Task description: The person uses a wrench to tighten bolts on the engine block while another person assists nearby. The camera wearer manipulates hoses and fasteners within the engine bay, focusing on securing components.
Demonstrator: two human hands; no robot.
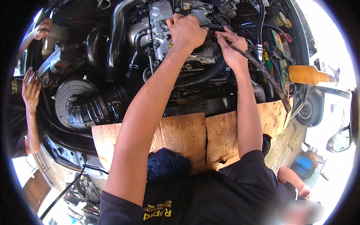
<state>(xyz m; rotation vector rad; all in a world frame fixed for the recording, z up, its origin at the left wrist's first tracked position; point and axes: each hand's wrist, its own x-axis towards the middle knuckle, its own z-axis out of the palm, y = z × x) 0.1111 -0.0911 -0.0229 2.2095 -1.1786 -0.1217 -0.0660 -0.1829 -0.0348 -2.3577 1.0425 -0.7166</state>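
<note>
Over the engine [159, 35], my left hand [188, 30] is closed with its fingers curled down; what they grip is hidden beneath them. Just to its right, my right hand [233, 44] has its thumb and fingers drawn together around the upper part of a long, dark, dirty strip [262, 69]. The strip runs across the wrist and down to the right, ending over the cardboard. A short black length, like a hose [214, 27], shows between the two hands. I cannot tell whether it joins the strip.
Cardboard sheets [180, 135] cover the front edge, a dark blue cloth [167, 164] on them. Left are a round air filter housing [77, 101] and another person's hands [32, 88]. Right are a battery [280, 45] and a yellow bottle [303, 75]. Another person stands at lower right.
</note>
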